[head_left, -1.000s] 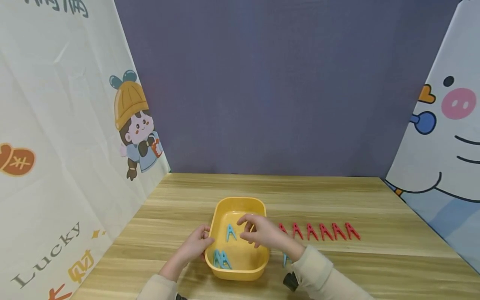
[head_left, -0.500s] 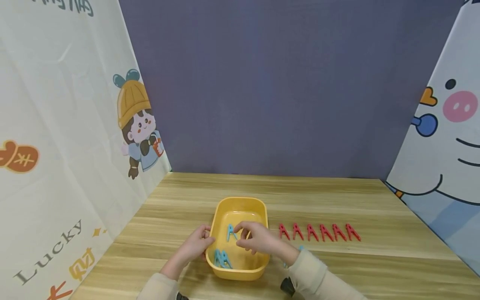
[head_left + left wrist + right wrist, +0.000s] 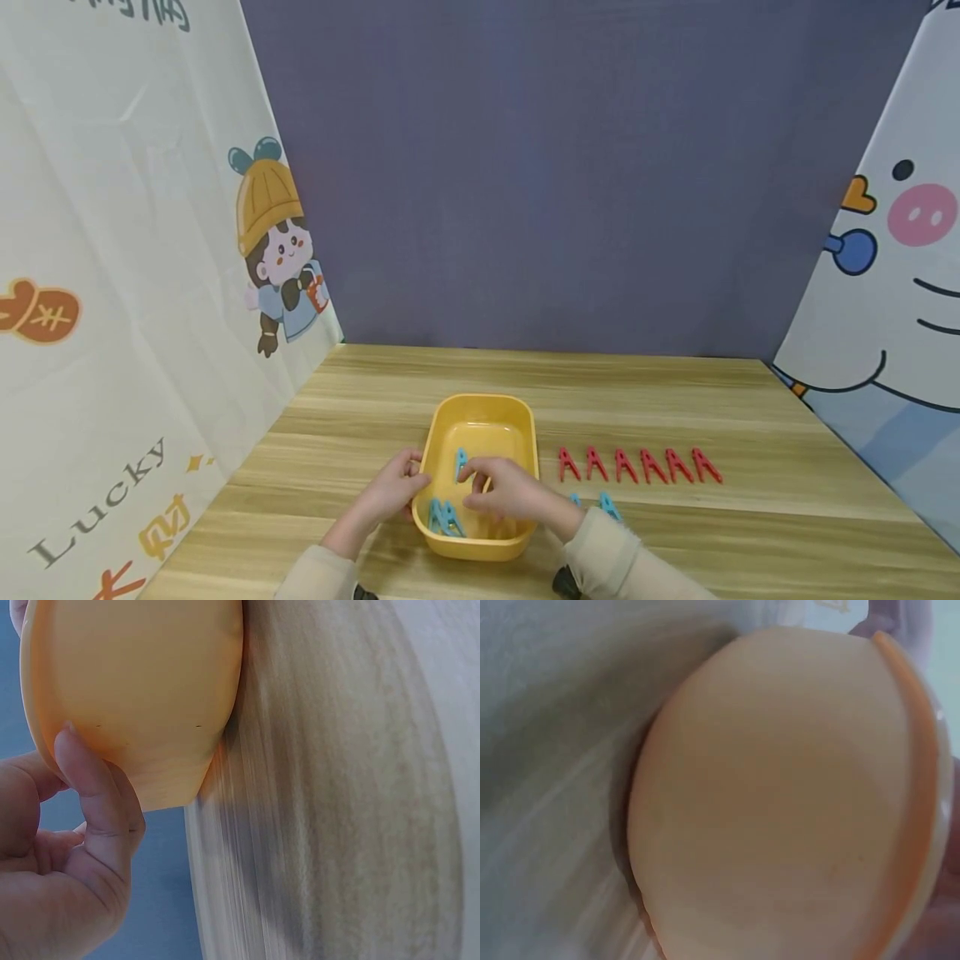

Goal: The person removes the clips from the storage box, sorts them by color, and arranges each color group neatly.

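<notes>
A yellow plastic tub (image 3: 480,406) stands on the table. My left hand (image 3: 390,490) holds its left rim; in the left wrist view the fingers (image 3: 94,780) lie against the outer wall. Inside the tub, two light-blue clothespins (image 3: 446,518) lie together near the front left corner, and another blue clothespin (image 3: 461,463) lies farther back. Over the tub, my right hand (image 3: 510,492) has bent fingers, with a gap between thumb and index finger, and overlaps part of the back clothespin. The right wrist view shows mostly the tub's outer wall (image 3: 780,795).
Several red clothespins (image 3: 622,466) lie in a row on the table right of the tub. In front of them are two blue clothespins (image 3: 610,505), one partly hidden by my right arm. A dark blue panel (image 3: 555,175) stands behind, with printed sheets at both sides.
My right hand has moved left and toward me over the tub, now covering part of the back blue clothespin. Its arm uncovers blue clothespins on the table. My left hand stays on the rim.
</notes>
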Tool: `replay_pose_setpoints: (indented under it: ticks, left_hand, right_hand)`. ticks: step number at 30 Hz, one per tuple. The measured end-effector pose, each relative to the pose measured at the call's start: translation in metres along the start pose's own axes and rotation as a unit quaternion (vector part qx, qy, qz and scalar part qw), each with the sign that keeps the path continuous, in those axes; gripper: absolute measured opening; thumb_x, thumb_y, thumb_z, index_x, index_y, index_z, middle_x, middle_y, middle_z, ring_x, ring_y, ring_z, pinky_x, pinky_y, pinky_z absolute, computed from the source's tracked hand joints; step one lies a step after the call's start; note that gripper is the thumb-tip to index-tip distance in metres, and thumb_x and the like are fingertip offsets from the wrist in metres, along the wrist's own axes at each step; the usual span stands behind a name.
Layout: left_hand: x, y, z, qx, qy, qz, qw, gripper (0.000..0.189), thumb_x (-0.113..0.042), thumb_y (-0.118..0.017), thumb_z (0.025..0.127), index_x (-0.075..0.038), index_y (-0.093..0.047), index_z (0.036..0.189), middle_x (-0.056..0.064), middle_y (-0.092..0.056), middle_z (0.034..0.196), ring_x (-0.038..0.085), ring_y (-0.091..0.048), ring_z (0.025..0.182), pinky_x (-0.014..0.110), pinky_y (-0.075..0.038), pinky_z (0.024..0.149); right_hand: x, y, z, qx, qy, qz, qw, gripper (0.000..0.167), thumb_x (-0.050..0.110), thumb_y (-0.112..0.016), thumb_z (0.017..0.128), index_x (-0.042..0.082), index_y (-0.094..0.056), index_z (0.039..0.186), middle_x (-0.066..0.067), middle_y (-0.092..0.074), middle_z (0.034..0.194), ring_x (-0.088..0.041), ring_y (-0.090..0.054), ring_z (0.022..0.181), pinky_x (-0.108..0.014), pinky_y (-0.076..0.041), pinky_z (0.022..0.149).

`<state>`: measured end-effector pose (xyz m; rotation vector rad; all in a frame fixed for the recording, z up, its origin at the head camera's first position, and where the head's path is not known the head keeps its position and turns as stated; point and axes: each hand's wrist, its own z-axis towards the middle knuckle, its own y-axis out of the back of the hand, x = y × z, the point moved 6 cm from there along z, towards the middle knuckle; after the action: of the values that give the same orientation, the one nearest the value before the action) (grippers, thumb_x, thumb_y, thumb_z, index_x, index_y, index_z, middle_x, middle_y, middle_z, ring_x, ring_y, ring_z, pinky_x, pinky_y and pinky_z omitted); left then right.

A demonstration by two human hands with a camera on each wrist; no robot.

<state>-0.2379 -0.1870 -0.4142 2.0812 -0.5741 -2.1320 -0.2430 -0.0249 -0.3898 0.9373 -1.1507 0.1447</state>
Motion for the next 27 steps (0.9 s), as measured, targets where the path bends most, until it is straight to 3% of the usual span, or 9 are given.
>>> replay_pose_setpoints:
  ticks: [11, 18, 27]
  left_hand:
    - [0.000, 0.000, 0.000, -0.003, 0.003, 0.004, 1.0000, 0.032, -0.007, -0.050, 0.091, 0.008, -0.041, 0.118, 0.009, -0.046, 0.081, 0.017, -0.052, 0.056, 0.032, -0.049, 0.045]
    - [0.000, 0.000, -0.001, -0.005, -0.001, 0.004, 1.0000, 0.031, -0.005, -0.049, 0.091, 0.009, -0.040, 0.117, 0.011, -0.049, 0.081, 0.017, -0.053, 0.055, 0.031, -0.048, 0.044]
    - [0.000, 0.001, -0.001, -0.010, -0.001, 0.002, 0.9999, 0.032, -0.006, -0.049, 0.091, 0.010, -0.040, 0.117, 0.011, -0.049, 0.081, 0.017, -0.053, 0.055, 0.031, -0.049, 0.044]
  right_hand:
    - [-0.001, -0.013, 0.001, 0.013, -0.011, 0.006, 0.9998, 0.021, 0.004, -0.066, 0.082, 0.001, -0.059, 0.101, 0.001, -0.051, 0.073, -0.013, -0.050, 0.044, -0.020, -0.043, 0.038]
    - [-0.009, -0.020, 0.003, 0.023, -0.025, -0.023, 0.9992, 0.023, 0.008, -0.069, 0.079, 0.003, -0.059, 0.099, 0.005, -0.053, 0.069, -0.005, -0.048, 0.047, -0.018, -0.041, 0.044]
    - [-0.013, -0.025, 0.001, 0.054, -0.028, -0.073, 0.9955, 0.014, 0.011, -0.072, 0.077, 0.008, -0.058, 0.078, 0.008, -0.053, 0.068, -0.003, -0.048, 0.061, -0.019, -0.043, 0.058]
